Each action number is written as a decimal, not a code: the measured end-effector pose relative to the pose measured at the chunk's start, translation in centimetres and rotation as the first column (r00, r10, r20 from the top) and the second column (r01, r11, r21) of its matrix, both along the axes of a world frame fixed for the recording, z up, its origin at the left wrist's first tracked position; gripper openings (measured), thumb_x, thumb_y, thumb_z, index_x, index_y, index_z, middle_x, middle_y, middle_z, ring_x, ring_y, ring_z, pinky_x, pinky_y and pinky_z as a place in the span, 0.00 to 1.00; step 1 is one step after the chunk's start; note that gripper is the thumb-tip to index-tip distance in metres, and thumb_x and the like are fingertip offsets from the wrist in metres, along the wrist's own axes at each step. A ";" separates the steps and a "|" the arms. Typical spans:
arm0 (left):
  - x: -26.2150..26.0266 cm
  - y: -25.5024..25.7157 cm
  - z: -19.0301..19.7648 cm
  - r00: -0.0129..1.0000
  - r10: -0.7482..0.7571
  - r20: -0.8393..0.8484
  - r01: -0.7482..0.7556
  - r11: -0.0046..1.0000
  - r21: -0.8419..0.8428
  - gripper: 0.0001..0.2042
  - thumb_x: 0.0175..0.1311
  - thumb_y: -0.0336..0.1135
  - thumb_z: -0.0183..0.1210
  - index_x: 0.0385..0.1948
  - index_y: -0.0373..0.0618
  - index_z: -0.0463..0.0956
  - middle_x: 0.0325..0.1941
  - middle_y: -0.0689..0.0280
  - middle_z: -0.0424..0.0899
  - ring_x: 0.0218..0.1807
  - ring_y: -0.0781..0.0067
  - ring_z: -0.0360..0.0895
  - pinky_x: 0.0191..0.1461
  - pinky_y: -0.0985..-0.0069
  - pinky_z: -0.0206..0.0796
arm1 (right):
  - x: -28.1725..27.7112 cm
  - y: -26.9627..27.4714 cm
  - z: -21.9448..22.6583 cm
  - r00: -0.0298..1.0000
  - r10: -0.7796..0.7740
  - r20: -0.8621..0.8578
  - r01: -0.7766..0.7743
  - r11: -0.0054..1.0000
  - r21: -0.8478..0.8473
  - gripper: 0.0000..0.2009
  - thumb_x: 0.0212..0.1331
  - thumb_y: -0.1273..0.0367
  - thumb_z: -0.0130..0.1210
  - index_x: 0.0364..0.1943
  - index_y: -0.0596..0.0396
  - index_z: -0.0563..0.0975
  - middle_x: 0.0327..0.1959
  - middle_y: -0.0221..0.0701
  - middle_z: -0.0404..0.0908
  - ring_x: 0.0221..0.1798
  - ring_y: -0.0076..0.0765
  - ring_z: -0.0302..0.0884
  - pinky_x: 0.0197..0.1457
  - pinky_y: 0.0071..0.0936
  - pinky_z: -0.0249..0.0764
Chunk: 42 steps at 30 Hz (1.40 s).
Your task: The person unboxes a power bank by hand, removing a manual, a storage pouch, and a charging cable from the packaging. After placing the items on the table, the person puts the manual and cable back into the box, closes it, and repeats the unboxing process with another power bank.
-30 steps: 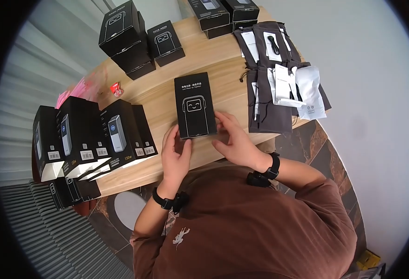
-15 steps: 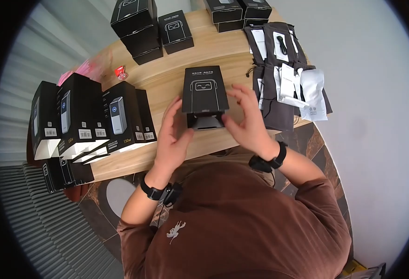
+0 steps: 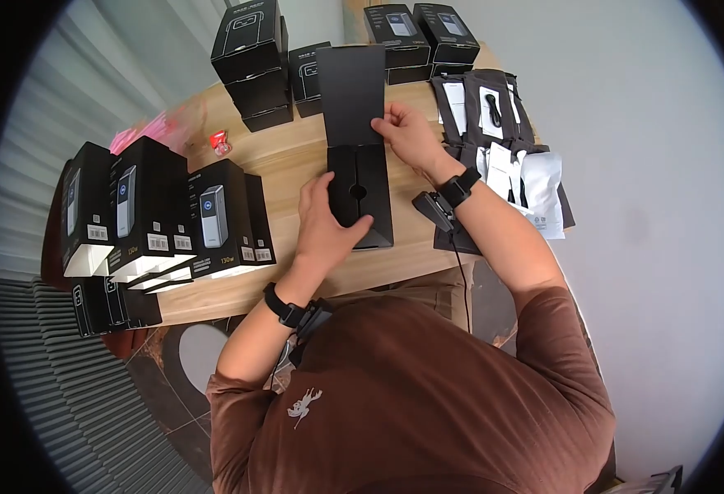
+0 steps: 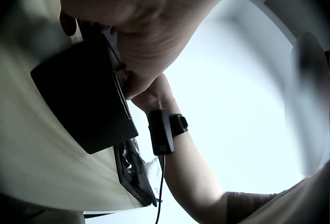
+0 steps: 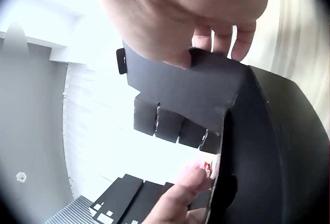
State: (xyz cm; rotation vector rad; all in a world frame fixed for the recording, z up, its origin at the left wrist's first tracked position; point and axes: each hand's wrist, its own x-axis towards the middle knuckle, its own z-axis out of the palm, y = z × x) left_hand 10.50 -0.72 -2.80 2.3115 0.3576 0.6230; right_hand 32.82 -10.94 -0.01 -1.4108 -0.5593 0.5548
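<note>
A black box (image 3: 374,210) lies on the table with its long lid flap (image 3: 352,95) raised, showing a black inner panel with a slit and a round cutout. My right hand (image 3: 415,140) pinches the right edge of the flap; in the right wrist view the thumb lies on the flap's inner face (image 5: 191,85) and fingers show behind it. My left hand (image 3: 327,222) holds the box at its left side, fingers along that edge and thumb over the inner panel. From the left wrist, the box (image 4: 85,95) shows as a dark shape beside the hand.
Open black cartons (image 3: 144,206) stand at the left. Stacked closed boxes (image 3: 251,62) and more boxes (image 3: 399,37) sit at the back. At the right lie dark drawstring pouches (image 3: 453,152), with white papers and a white packet (image 3: 543,193). A small red wrapper (image 3: 219,142) is behind the cartons.
The box's lid has swung from closed to upright, uncovering the inner panel. My right hand has moved away from my body onto the flap, while my left hand has come against the box's left side.
</note>
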 end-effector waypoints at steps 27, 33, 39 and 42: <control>-3.2 0.7 3.9 0.959 -0.157 -0.235 0.238 0.895 0.377 0.18 0.69 0.35 0.66 0.58 0.40 0.81 0.76 0.54 0.72 0.83 0.43 0.58 0.85 0.40 0.46 | -7.0 -11.1 1.8 0.427 0.251 0.869 0.114 0.938 -0.327 0.06 0.61 0.66 0.67 0.34 0.51 0.83 0.38 0.31 0.81 0.43 0.43 0.82 0.46 0.40 0.78; -2.8 0.7 4.9 0.896 -0.326 -0.302 0.408 0.871 0.272 0.10 0.72 0.39 0.64 0.48 0.47 0.88 0.75 0.59 0.75 0.82 0.45 0.60 0.85 0.33 0.40 | -8.4 -11.7 -0.8 0.544 0.272 0.794 0.179 0.886 -0.427 0.09 0.64 0.69 0.63 0.46 0.53 0.83 0.39 0.34 0.82 0.47 0.47 0.83 0.55 0.42 0.74; -3.6 -0.6 6.8 0.859 -0.354 -0.369 0.476 0.819 0.321 0.15 0.66 0.47 0.69 0.45 0.48 0.88 0.73 0.61 0.76 0.82 0.47 0.60 0.84 0.27 0.31 | -9.0 -13.4 0.4 0.550 0.233 0.802 0.152 0.916 -0.370 0.15 0.61 0.71 0.65 0.52 0.53 0.83 0.44 0.36 0.84 0.51 0.48 0.83 0.59 0.43 0.75; -3.8 -1.2 5.7 0.886 -0.295 -0.358 0.423 0.832 0.360 0.16 0.60 0.48 0.73 0.43 0.49 0.88 0.70 0.62 0.79 0.81 0.48 0.62 0.86 0.32 0.32 | -8.2 -16.2 1.9 0.528 0.166 0.833 0.228 0.917 -0.327 0.17 0.59 0.72 0.66 0.53 0.53 0.83 0.48 0.37 0.85 0.54 0.50 0.83 0.61 0.42 0.76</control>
